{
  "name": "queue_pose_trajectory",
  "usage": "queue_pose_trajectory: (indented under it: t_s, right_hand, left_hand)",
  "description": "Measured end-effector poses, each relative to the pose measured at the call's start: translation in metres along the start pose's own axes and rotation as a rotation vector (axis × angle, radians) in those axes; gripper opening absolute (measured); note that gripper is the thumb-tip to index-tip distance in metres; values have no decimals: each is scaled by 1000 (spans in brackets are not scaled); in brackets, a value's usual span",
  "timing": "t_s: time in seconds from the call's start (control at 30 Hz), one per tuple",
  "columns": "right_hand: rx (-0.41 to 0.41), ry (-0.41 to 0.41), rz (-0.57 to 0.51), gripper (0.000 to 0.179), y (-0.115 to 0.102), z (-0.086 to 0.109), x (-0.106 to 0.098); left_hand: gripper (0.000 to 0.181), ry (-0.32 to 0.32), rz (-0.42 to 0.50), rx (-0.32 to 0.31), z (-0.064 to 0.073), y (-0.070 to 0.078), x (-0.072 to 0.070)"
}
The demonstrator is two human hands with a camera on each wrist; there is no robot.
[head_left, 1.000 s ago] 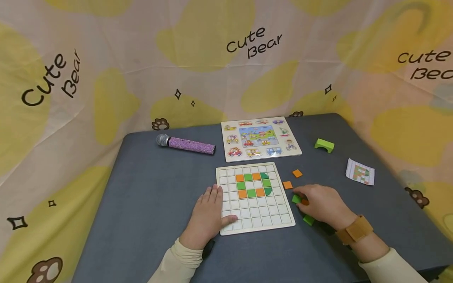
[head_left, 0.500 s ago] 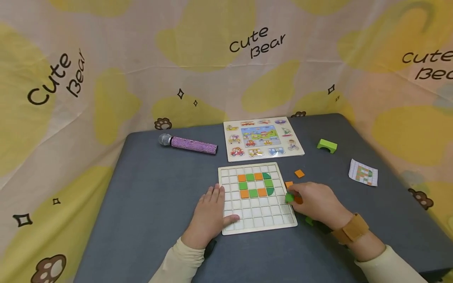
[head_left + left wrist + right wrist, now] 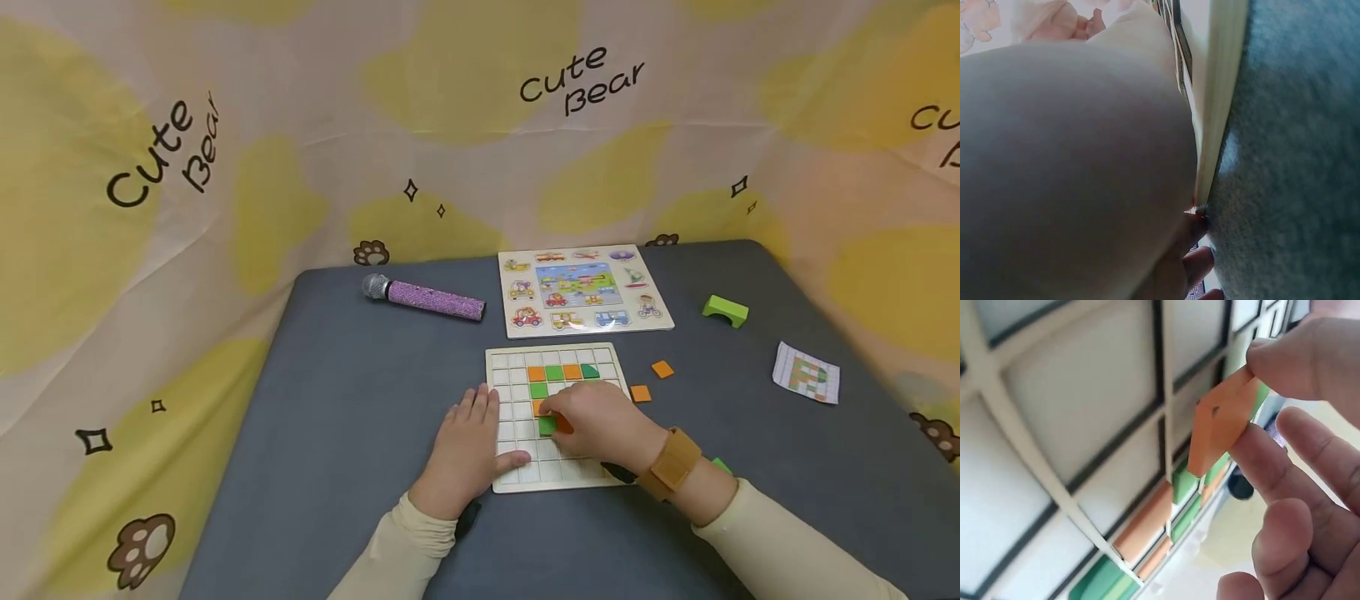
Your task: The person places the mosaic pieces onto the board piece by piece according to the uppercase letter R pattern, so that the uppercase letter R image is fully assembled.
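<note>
My right hand [image 3: 603,423] is over the white grid board [image 3: 508,431], pinching an orange square tile [image 3: 1225,422] between thumb and finger. A green tile [image 3: 547,426] is also in its fingertips, over a cell just below the board's orange corner tile; whether it touches the cell, I cannot tell. Orange and green tiles lie in the grid, with a dark green rounded tile [image 3: 589,371] at upper right; the hand hides others. My left hand [image 3: 461,454] lies along the board's left edge, fingers straight, thumb resting on the grid.
Two loose orange tiles [image 3: 662,369] lie right of the board, and a green piece [image 3: 721,465] shows beside the right wrist. Farther back are a vehicle picture puzzle [image 3: 517,305], a purple microphone [image 3: 435,300], a green arch block [image 3: 725,311] and a pattern card [image 3: 806,373].
My right hand has picked up the green tile beside the board and carried it left over the grid, with the orange tile. My left hand stays at the edge. The head view has shifted slightly.
</note>
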State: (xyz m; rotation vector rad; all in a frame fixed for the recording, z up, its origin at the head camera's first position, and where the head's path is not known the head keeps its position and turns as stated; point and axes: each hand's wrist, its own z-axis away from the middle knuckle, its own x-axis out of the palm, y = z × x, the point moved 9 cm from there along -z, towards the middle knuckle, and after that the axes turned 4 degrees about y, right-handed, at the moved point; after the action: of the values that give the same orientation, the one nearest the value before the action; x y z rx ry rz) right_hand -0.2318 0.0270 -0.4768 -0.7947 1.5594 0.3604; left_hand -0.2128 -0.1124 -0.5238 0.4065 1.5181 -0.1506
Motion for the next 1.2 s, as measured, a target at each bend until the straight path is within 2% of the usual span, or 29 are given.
queue_pose_trajectory:
  t_s: [0.27, 0.5, 0.73, 0.9, 1.2]
  right_hand:
    - [-30, 24, 12, 26, 1, 0, 3]
    - [-18, 14, -3, 24, 4, 5, 2]
    - [-85, 12, -4, 17, -1, 9, 6]
    - [-66, -1, -21, 16, 1, 13, 5]
    - [-113, 23, 65, 13, -5, 7, 7]
  left_hand:
    - [107, -2, -14, -14, -2, -1, 2]
    - [107, 8, -36, -11, -2, 0, 0]
    - [105, 18, -36, 0, -2, 2, -3]
    - [105, 24, -32, 13, -5, 6, -2]
    - [106, 27, -14, 9, -4, 1, 3]
